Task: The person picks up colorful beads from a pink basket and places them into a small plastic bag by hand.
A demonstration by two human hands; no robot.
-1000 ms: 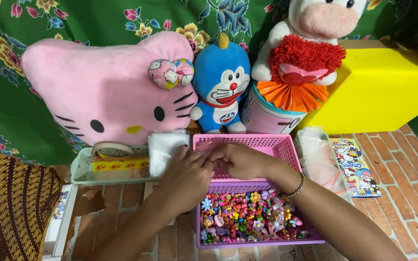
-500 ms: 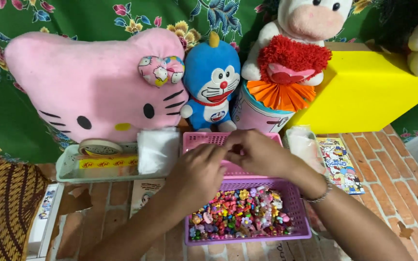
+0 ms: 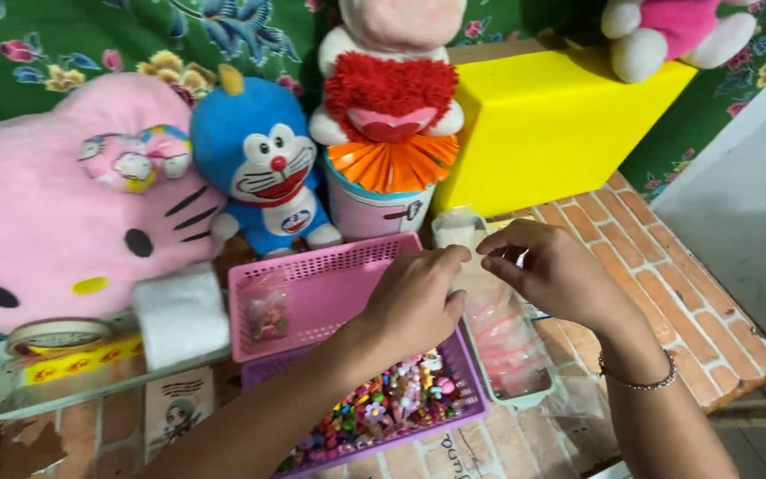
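Left hand (image 3: 418, 297): fingers curled, fingertips at the top of a stack of clear plastic bags (image 3: 498, 328).
Right hand (image 3: 551, 270): fingers bent, pinching at the same bags from the other side; a bracelet (image 3: 636, 381) on the wrist.
Bag tray (image 3: 511, 399): pale, holds the stack, just right of the baskets.
Pink basket (image 3: 312, 297): one small filled bag (image 3: 266, 312) inside.
Purple basket (image 3: 392, 412): full of small coloured charms, in front of the pink one.
Backdrop: pink cat cushion (image 3: 55, 222), blue cat plush (image 3: 263, 173), yellow box (image 3: 543, 124).
Worktop (image 3: 693, 310): brick-patterned.
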